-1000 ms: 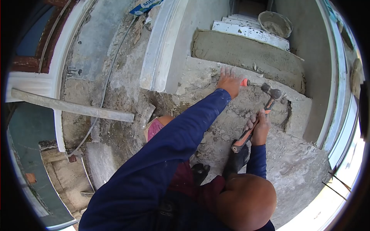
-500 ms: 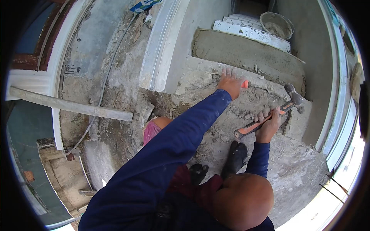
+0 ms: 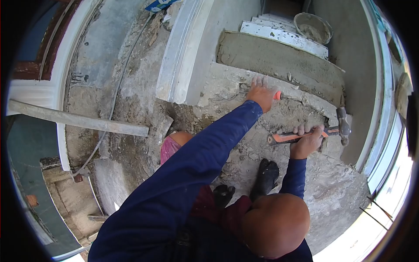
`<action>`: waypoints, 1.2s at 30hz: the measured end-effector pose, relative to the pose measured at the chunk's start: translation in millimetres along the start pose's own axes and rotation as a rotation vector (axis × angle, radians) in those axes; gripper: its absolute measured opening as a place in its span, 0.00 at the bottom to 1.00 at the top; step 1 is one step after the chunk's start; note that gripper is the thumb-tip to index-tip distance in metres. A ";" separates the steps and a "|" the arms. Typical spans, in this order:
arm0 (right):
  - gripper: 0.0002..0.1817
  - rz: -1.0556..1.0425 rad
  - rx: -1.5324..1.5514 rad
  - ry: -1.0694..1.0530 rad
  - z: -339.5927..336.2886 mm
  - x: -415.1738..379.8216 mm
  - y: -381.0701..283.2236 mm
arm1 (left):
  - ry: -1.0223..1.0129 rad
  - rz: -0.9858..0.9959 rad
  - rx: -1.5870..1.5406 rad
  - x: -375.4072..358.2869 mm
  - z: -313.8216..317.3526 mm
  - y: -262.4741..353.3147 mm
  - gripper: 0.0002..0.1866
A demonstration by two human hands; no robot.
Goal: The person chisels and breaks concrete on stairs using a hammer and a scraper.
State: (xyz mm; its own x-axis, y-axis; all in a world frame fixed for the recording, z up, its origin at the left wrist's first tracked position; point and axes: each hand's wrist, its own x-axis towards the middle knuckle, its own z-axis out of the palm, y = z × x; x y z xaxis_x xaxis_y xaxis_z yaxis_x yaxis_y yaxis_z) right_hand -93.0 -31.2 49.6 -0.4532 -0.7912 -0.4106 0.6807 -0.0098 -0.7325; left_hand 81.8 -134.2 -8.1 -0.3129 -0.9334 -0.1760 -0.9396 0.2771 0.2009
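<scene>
My left hand (image 3: 260, 94) lies palm down at the broken edge of the concrete step (image 3: 227, 83), closed over a tool with an orange end (image 3: 277, 95). That end sticks out to the right past my thumb; the rest is hidden under the hand. Wrapped around an orange and black handle, my right hand (image 3: 307, 142) holds a hammer (image 3: 344, 125). The hammer lies nearly level across the view, its metal head at the right near the side wall. Chipped rubble (image 3: 281, 118) covers the ground between my hands.
Wet mortar (image 3: 279, 59) covers the step above, below white-edged stairs (image 3: 283, 38) with a mortar bucket (image 3: 313, 28). A wooden board (image 3: 78, 118) and a grey cable (image 3: 118, 87) are at left. My feet (image 3: 265, 177) stand on rough concrete.
The hammer has shifted to the right, its head lower and its handle turned closer to level. My left hand and the orange-ended tool stay in place.
</scene>
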 end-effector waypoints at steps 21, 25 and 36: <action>0.13 0.345 -0.211 -0.188 -19.1 -17.7 3.8 | -0.057 0.024 0.102 -0.9 -6.3 3.1 0.28; 0.14 0.088 0.056 0.021 -3.9 -3.4 -3.9 | -0.035 0.014 0.015 -5.1 -9.2 3.6 0.23; 0.13 0.190 0.008 -0.076 -7.8 -11.8 -10.7 | -0.057 0.014 0.077 -1.2 -7.5 4.9 0.27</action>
State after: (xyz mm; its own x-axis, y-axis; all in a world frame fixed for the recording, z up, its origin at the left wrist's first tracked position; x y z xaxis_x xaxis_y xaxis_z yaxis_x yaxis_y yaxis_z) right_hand -99.4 -17.0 58.1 -0.2715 -0.8234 -0.4982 0.7544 0.1393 -0.6415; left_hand 78.6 -133.5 0.3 -0.3310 -0.9156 -0.2284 -0.9424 0.3085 0.1290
